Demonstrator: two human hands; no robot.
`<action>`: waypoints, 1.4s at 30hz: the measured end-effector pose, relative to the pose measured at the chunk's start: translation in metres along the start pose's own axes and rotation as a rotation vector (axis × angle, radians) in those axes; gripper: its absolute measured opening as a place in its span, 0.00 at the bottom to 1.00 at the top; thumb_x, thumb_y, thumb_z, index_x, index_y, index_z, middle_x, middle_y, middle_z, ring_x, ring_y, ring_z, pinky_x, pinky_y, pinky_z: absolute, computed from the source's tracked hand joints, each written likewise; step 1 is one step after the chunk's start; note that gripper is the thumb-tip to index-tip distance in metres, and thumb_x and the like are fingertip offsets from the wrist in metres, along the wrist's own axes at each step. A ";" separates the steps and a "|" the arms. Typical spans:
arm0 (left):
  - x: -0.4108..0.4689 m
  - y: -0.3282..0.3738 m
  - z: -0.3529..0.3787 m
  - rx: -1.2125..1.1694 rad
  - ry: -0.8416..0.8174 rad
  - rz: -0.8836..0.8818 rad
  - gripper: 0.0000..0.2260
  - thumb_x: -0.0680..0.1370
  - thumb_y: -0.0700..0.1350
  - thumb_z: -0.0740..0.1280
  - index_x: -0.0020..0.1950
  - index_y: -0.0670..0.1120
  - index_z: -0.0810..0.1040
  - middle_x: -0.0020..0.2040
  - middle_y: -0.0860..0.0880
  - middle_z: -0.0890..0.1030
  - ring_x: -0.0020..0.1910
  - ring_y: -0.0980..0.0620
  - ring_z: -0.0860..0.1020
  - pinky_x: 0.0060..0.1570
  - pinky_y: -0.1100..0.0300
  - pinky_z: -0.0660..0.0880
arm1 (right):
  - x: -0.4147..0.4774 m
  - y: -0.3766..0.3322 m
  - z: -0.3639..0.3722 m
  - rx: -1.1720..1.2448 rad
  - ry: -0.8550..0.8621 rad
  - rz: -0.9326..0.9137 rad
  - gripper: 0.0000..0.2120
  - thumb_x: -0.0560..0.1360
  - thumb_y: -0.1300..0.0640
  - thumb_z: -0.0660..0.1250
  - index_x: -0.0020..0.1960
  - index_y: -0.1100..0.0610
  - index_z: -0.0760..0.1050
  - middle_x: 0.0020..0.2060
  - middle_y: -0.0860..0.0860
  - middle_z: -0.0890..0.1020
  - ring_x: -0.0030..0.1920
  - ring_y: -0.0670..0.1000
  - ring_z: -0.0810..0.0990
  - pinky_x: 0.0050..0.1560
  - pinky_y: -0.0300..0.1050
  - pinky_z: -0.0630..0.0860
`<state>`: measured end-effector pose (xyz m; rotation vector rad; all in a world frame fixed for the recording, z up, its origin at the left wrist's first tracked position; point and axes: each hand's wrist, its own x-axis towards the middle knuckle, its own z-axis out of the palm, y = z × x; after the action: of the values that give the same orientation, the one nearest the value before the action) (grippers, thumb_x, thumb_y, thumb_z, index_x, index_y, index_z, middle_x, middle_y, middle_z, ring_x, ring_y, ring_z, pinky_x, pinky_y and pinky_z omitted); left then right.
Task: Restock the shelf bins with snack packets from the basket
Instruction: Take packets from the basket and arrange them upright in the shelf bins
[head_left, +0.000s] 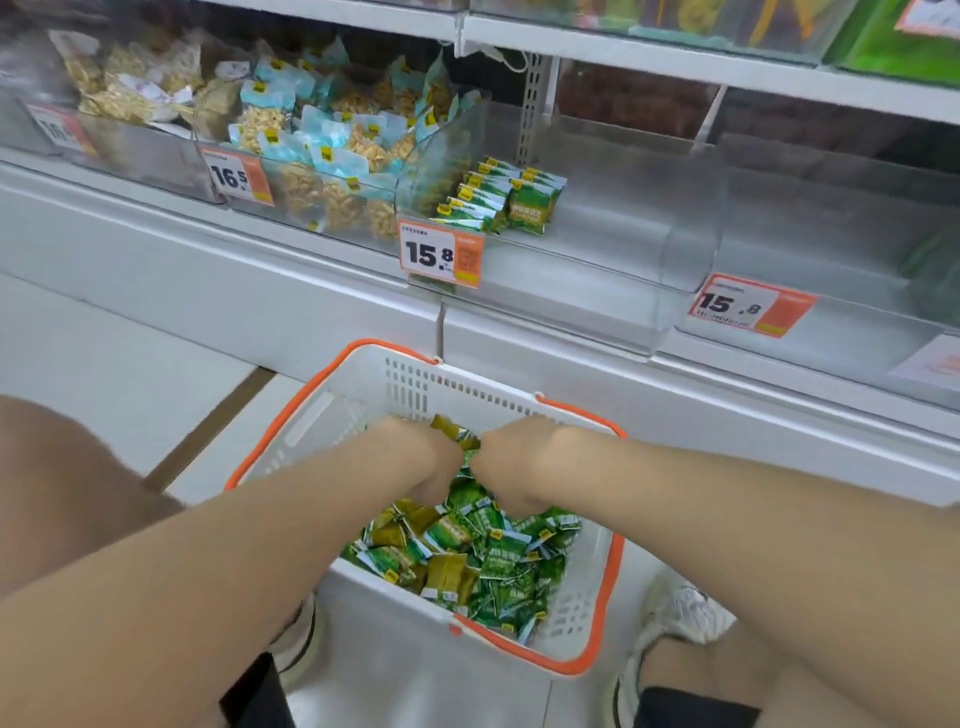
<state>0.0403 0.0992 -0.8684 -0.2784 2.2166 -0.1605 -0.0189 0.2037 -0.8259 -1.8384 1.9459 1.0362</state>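
The green snack packets (467, 551) lie heaped in the white basket (582, 613) with its orange rim, which stands on the floor. Both hands dip into the heap at the basket's far end, the left hand (415, 452) and the right hand (511, 467) nearly touching, with a few olive packets showing between them. Their fingers are bent down out of sight among the packets, so I cannot tell whether they are spread or pinching anything. Beyond and above the basket, a clear shelf bin (691, 249) holds a short row of the same green packets at its left side, behind a price tag (440, 257) reading 15.8. Left of it, a neighbouring bin (244, 202) is full of blue-topped packets.
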 end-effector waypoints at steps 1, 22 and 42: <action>0.003 0.002 0.003 0.016 -0.011 0.005 0.09 0.81 0.40 0.63 0.40 0.46 0.72 0.41 0.46 0.75 0.43 0.43 0.76 0.48 0.48 0.79 | 0.001 -0.002 0.003 -0.003 -0.011 -0.007 0.07 0.79 0.59 0.65 0.43 0.54 0.71 0.40 0.51 0.73 0.34 0.51 0.74 0.32 0.46 0.74; 0.085 -0.023 0.023 -0.148 -0.050 -0.005 0.24 0.82 0.33 0.60 0.77 0.45 0.71 0.74 0.43 0.73 0.69 0.41 0.75 0.67 0.49 0.76 | 0.028 0.037 0.030 -0.027 -0.071 -0.098 0.10 0.82 0.59 0.64 0.62 0.55 0.75 0.39 0.50 0.68 0.34 0.50 0.70 0.37 0.49 0.74; 0.109 -0.013 0.007 -0.522 0.214 0.125 0.12 0.76 0.39 0.76 0.41 0.50 0.74 0.42 0.51 0.77 0.42 0.49 0.75 0.43 0.59 0.70 | 0.053 0.043 0.037 0.038 -0.078 -0.076 0.04 0.81 0.60 0.67 0.47 0.55 0.72 0.40 0.48 0.72 0.33 0.48 0.70 0.28 0.44 0.66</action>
<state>-0.0173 0.0585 -0.9529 -0.4186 2.4522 0.4850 -0.0780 0.1849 -0.8722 -1.8096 1.8239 1.0245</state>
